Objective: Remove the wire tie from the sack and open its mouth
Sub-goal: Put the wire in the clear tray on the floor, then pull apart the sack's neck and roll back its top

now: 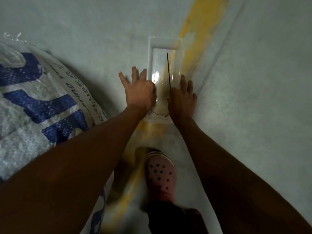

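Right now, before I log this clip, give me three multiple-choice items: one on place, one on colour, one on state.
1. Where does the black wire tie lie?
A. in the clear tray
B. on the sack
C. under the shoe

2. What colour is the floor stripe?
A. red
B. yellow
C. green

3. How are the left hand and right hand placed?
A. gripping the sack
B. clasped together
C. one at each side of the tray

Answers: A, the tie shows through the tray; B, the paint is yellow; C, the tray sits between them.

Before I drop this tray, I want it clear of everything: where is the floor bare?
Bare floor lies right of the yellow stripe, and beyond the tray between stripe and sack. It is crowded near the left hand, right hand and shoe.
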A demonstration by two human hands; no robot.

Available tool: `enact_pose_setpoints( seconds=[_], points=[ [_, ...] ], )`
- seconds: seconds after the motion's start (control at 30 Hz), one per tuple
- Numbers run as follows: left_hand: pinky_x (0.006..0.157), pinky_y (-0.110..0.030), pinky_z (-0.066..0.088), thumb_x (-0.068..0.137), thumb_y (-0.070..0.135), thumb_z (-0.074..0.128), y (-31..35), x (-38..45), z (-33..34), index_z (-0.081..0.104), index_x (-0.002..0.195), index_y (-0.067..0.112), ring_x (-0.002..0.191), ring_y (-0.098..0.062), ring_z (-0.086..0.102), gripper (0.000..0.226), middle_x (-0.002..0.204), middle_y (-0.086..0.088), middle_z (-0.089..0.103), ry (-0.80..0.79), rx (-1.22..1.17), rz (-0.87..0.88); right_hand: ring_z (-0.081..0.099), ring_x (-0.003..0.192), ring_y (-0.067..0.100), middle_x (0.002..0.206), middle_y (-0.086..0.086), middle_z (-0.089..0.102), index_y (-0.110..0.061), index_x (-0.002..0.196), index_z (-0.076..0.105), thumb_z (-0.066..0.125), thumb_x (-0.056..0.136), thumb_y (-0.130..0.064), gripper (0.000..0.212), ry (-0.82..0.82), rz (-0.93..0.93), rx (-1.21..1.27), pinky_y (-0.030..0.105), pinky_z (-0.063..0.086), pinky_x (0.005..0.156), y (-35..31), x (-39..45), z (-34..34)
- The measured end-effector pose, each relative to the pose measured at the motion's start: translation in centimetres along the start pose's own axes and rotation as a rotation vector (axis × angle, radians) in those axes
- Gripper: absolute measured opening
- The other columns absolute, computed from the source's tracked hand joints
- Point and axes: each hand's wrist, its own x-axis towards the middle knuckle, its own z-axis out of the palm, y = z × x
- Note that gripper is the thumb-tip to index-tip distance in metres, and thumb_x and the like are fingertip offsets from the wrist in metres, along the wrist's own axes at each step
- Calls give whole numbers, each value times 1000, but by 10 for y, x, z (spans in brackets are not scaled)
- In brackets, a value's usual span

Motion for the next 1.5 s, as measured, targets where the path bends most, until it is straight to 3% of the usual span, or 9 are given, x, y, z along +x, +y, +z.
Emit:
enact_pose_setpoints(
  seconds=[0.1, 0.17, 0.27, 0.33, 0.4, 0.67, 0.9, 1.1, 1.5],
  points=[
    [123, -75, 4, 99, 39, 67, -2, -12, -13, 75, 123, 30, 161, -41, 12, 27, 170, -9, 32, 6, -65, 6, 24, 152, 43, 168, 14, 26, -15, 105, 72, 69, 94, -16, 11, 62, -19, 150, 64, 46, 103, 7, -12, -5],
    [125, -72, 6, 100, 39, 66, -7, -23, -26, 66, 139, 33, 162, -41, 10, 39, 173, -11, 26, -22, -121, 15, 22, 154, 42, 170, 14, 20, -19, 121, 70, 70, 95, -18, 26, 40, -58, 234, 64, 45, 106, 14, -24, -16],
    [126, -71, 4, 100, 44, 67, -15, -39, -52, 24, 165, 35, 163, -42, -2, 78, 178, -13, 3, -186, -137, 18, 6, 157, 44, 173, 12, 0, -33, 156, 37, 74, 92, -33, 74, -165, -120, 189, 68, 30, 118, 22, -45, -45],
    [126, -72, 1, 94, 50, 72, -22, -50, -80, -3, 168, 34, 162, -42, -8, 107, 178, -13, -8, -270, -72, 36, -4, 157, 46, 173, 12, -12, -39, 163, 9, 75, 88, -50, 101, -297, -163, 106, 70, 17, 119, 21, -54, -76],
    [125, -71, 0, 90, 57, 75, -28, -61, -119, -17, 166, 32, 162, -41, -9, 122, 177, -13, -11, -261, -4, 81, -8, 156, 46, 172, 11, -18, -41, 163, -5, 76, 83, -61, 115, -338, -190, 67, 71, 13, 119, 9, -57, -117],
    [126, -68, 2, 79, 75, 75, -77, -105, -350, -21, 164, 35, 164, -38, -6, 135, 178, -10, -11, -2, 29, 169, -3, 157, 46, 172, 12, -15, -39, 161, -12, 75, 72, -76, 129, -145, -390, -14, 70, 14, 119, -106, -55, -338],
    [126, -68, 5, 77, 72, 77, -200, -205, -500, -21, 164, 38, 164, -36, -1, 135, 178, -8, -7, 176, -50, 77, -7, 158, 41, 172, 8, -17, -44, 160, -12, 78, 73, -71, 129, -62, -610, 3, 65, 10, 123, -246, -98, -478],
    [127, -66, 4, 79, 72, 76, -328, -338, -488, -19, 164, 39, 164, -33, 2, 132, 179, -5, -2, 138, -132, -66, -4, 159, 38, 173, 6, -13, -44, 161, -9, 81, 73, -68, 128, -176, -823, -42, 63, 13, 123, -356, -178, -473],
    [130, -59, -3, 70, 84, 73, -451, -558, -335, -13, 162, 53, 165, -22, -4, 130, 178, 6, -3, -87, -679, -155, -5, 159, 33, 173, -1, -11, -48, 159, -14, 73, 61, -86, 136, -618, -1052, -222, 63, 13, 124, -458, -362, -307]
  ],
)
